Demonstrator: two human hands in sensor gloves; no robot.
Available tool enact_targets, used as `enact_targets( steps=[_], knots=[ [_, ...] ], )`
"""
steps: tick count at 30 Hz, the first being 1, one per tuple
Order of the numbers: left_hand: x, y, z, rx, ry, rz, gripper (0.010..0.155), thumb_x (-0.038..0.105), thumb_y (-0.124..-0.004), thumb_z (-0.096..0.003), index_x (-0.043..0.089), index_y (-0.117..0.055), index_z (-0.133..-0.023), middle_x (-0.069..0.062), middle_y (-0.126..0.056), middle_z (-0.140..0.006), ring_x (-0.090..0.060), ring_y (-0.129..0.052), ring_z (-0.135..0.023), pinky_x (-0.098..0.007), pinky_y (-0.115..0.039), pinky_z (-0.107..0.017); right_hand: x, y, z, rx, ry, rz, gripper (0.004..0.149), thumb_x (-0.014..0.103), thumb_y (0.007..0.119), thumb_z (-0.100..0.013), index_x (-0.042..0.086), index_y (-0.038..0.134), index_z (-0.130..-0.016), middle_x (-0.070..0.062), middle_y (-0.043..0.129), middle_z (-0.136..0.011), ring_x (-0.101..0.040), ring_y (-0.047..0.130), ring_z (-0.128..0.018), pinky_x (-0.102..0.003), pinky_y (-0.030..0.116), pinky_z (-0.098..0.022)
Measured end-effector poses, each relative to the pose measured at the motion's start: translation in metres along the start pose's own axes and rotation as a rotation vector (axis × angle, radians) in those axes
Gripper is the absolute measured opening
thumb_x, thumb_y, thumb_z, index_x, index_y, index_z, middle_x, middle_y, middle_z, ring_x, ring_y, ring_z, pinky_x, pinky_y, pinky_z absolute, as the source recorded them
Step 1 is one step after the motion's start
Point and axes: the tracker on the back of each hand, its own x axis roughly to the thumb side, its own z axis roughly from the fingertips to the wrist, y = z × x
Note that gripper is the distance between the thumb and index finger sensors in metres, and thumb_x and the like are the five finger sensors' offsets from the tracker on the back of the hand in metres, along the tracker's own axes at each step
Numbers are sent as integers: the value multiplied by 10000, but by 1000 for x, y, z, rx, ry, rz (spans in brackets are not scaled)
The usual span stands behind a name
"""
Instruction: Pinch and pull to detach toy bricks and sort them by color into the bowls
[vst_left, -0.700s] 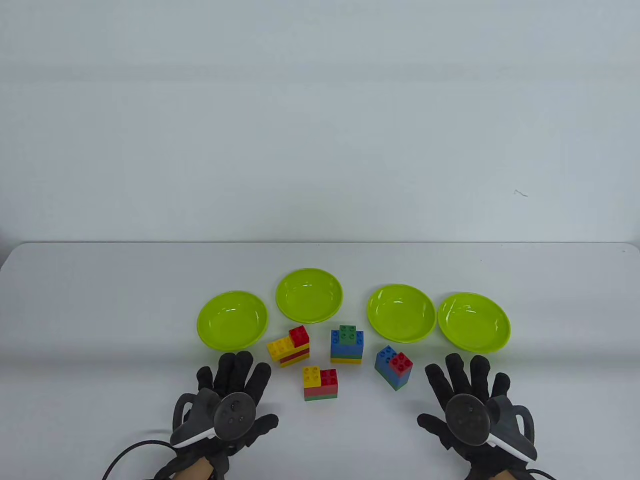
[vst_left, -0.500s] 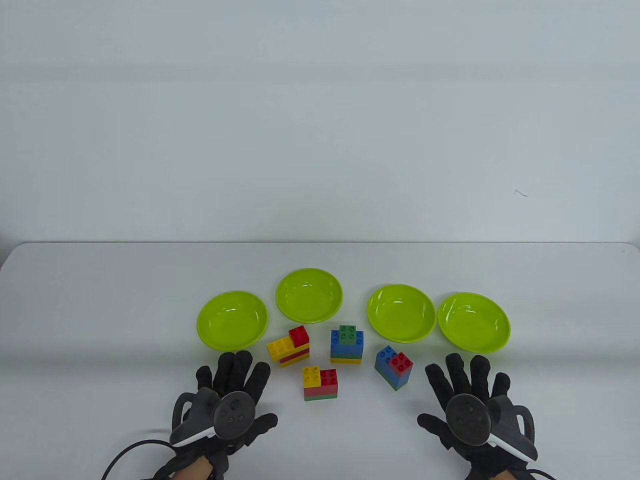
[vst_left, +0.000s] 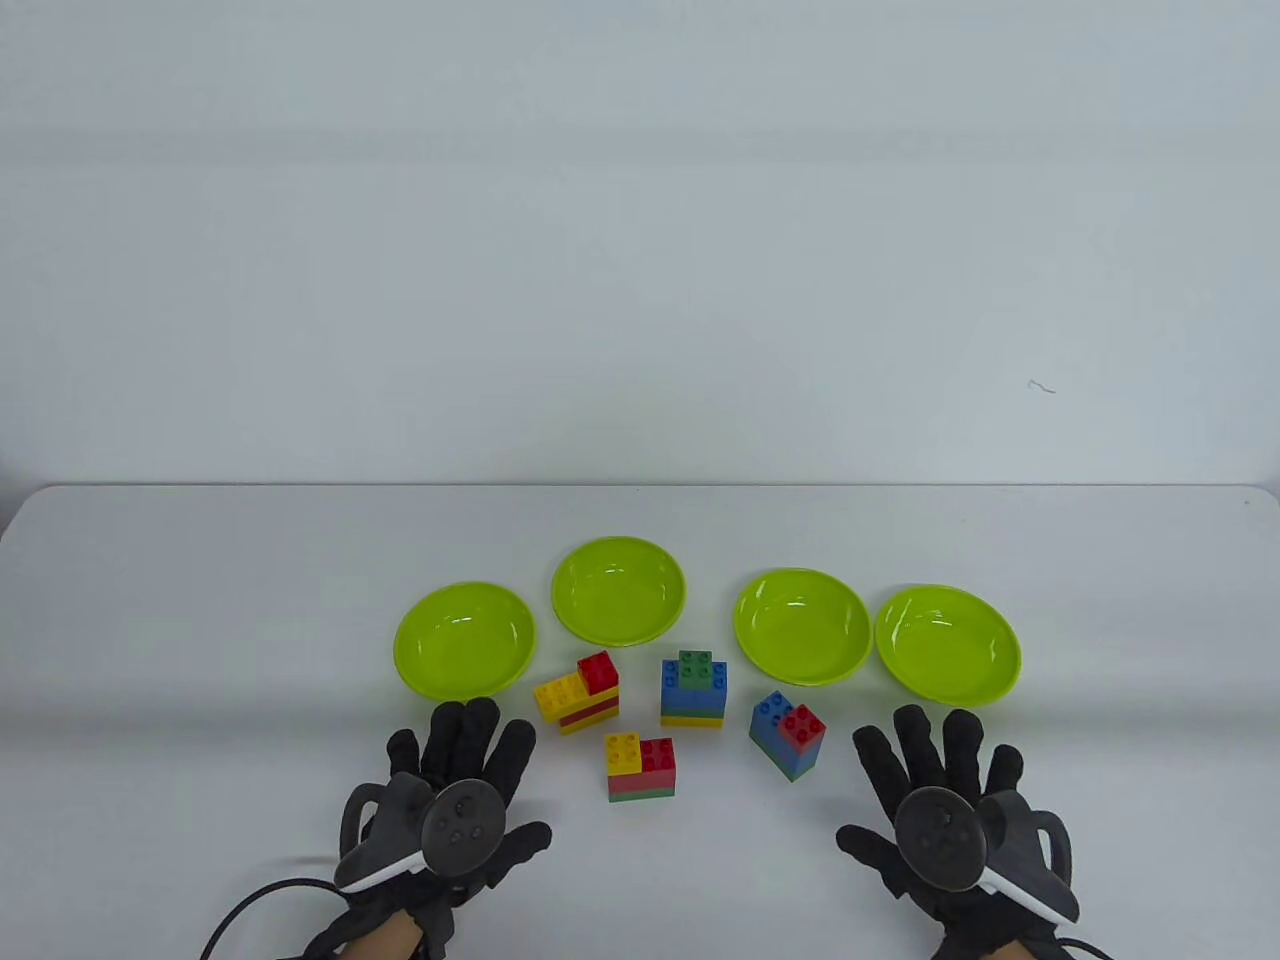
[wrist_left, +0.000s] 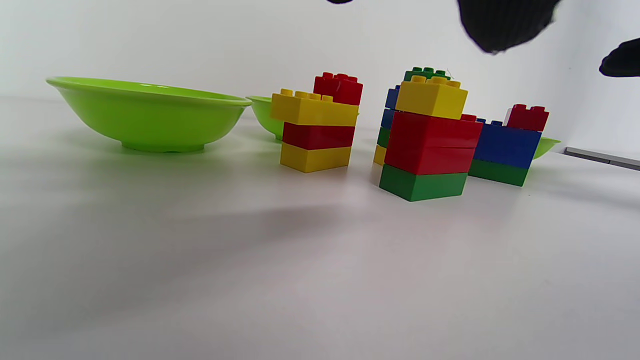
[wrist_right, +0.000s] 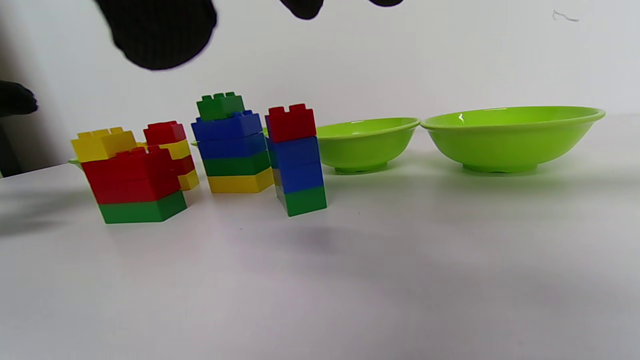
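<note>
Four stacks of toy bricks stand on the white table (vst_left: 200, 620). The yellow-and-red stack (vst_left: 579, 694) (wrist_left: 317, 130) is at the left. The green-blue-yellow stack (vst_left: 694, 689) (wrist_right: 232, 145) is in the middle. A yellow-red-green stack (vst_left: 640, 767) (wrist_left: 429, 145) (wrist_right: 134, 180) stands nearest me. A blue-red-green stack (vst_left: 788, 734) (wrist_right: 296, 160) is at the right. My left hand (vst_left: 465, 775) lies flat and holds nothing, left of the stacks. Flat with spread fingers, my right hand (vst_left: 925, 775) holds nothing, right of the stacks.
Four lime green bowls sit in a row behind the bricks: far left bowl (vst_left: 464, 640) (wrist_left: 150, 112), second bowl (vst_left: 619, 590), third bowl (vst_left: 802, 625) (wrist_right: 367, 140), far right bowl (vst_left: 948, 643) (wrist_right: 510, 135). A cable (vst_left: 250, 900) trails from the left glove.
My left hand has slid slightly left and forward. The right hand and all the bricks stay where they were.
</note>
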Motion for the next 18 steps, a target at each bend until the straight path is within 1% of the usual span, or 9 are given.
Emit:
enact_targets(
  steps=[3,5,7,9,11,13,15,18],
  knots=[
    [0,1,-1,4,-1,4,884,619,-620,-541,127,-224,-1159,-322,-126,-1167,-621,-177,-1071,-851,-222,-616,0,0,0,4,-2,2,834,557,649,-544,194,239,-1173,-233,132,-1229,-653,68,-1035,-796,76,-613],
    [0,5,-3,25,-5,10,883,616,-622,-541,126,-223,-1158,-324,-133,-1167,-618,-207,-1071,-842,-237,-627,0,1,0,5,-2,1,834,557,649,-544,192,242,-1174,-232,132,-1230,-654,69,-1035,-796,78,-613],
    [-1,9,-9,50,-21,21,884,610,-633,-538,118,-236,-1156,-332,-170,-1169,-614,-257,-1074,-816,-297,-657,1,0,1,8,-3,-1,832,557,648,-545,192,242,-1174,-235,130,-1229,-653,66,-1035,-795,75,-613],
    [-3,13,-18,72,-27,44,888,599,-645,-536,100,-243,-1151,-339,-216,-1164,-609,-322,-1066,-768,-374,-686,2,-2,2,-3,-7,-5,833,555,649,-545,190,244,-1174,-231,132,-1230,-653,68,-1036,-795,76,-615],
    [-5,18,-32,110,-29,75,895,579,-672,-527,55,-281,-1138,-343,-292,-1153,-589,-421,-1049,-702,-470,-702,2,-3,2,-9,-11,-7,833,555,649,-545,189,246,-1175,-233,135,-1230,-653,69,-1036,-795,77,-615],
    [-6,21,-47,117,-25,84,887,559,-693,-518,12,-336,-1119,-324,-419,-1128,-539,-551,-1011,-629,-573,-684,1,-2,1,-7,-10,-5,830,554,650,-545,187,251,-1174,-234,137,-1230,-654,72,-1035,-795,79,-615],
    [-5,26,-69,107,-12,84,855,538,-711,-511,5,-400,-1102,-316,-505,-1086,-510,-626,-963,-594,-609,-670,0,-1,0,1,-5,-4,830,553,650,-546,187,250,-1175,-235,137,-1230,-653,71,-1036,-795,79,-615],
    [-3,28,-99,93,17,67,819,516,-726,-503,2,-455,-1081,-303,-580,-1039,-483,-684,-908,-568,-632,-658,0,-1,0,3,0,-6,830,553,650,-545,186,254,-1175,-234,137,-1230,-654,74,-1035,-795,80,-615]
  ],
)
